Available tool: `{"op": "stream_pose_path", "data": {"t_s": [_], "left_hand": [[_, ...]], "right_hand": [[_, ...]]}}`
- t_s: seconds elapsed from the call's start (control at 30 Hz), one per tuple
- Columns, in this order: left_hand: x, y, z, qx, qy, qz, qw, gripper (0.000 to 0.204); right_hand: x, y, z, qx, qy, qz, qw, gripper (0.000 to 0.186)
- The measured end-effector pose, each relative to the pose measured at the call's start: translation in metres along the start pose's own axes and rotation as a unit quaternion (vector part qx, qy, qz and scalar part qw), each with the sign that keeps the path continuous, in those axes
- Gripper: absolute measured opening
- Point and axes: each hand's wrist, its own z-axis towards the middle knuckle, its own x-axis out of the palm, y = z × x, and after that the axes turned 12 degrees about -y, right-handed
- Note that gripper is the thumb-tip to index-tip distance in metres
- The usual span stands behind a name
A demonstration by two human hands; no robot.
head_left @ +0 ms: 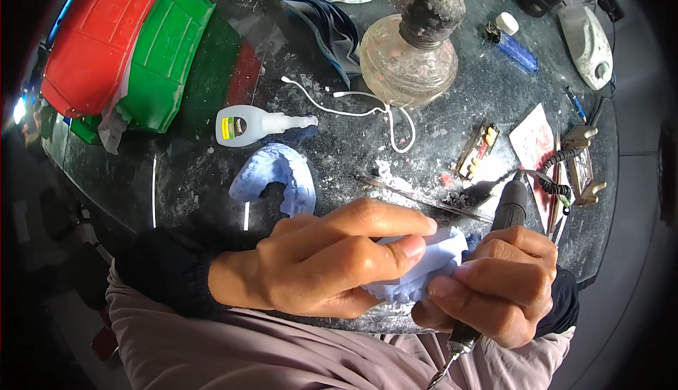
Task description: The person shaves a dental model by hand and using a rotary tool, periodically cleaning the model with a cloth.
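Note:
My left hand (332, 259) is closed around a pale blue dental cast (413, 270) near the table's front edge. My right hand (498, 280) grips a black rotary handpiece (510, 206), its metal tip pointing down below the hand, clear of the cast; my right fingertips are against the cast's right side. A second blue horseshoe-shaped cast (275, 171) lies at the left, below a translucent squeeze bottle (240, 125). A long thin metal tool (381, 186) lies just beyond my hands. Part of the held cast is hidden by my fingers.
Red (92, 37) and green (169, 58) plastic bins stand upper left. A glass burner (406, 72), blue lighter (515, 51), white cord (353, 111), small tray of artificial teeth (477, 150), stained paper (530, 143), handpiece stand (586, 167) and white device (583, 44) lie around the dusty table (191, 171).

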Motion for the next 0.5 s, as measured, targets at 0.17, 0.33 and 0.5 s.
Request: {"op": "stream_pose_path", "data": {"t_s": [0.17, 0.33, 0.5], "left_hand": [[0.003, 0.002, 0.0, -0.015, -0.035, -0.032, 0.999, 0.024], [0.004, 0.002, 0.001, 0.023, -0.025, -0.043, 0.998, 0.028], [0.004, 0.001, 0.001, 0.019, -0.023, -0.054, 0.998, 0.028]], "right_hand": [[-0.005, -0.003, 0.0, -0.013, 0.009, 0.022, 1.0, 0.03], [-0.008, -0.001, 0.001, 0.012, 0.03, 0.054, 0.998, 0.036], [-0.012, -0.002, 0.002, 0.002, 0.05, 0.087, 0.995, 0.043]]}}
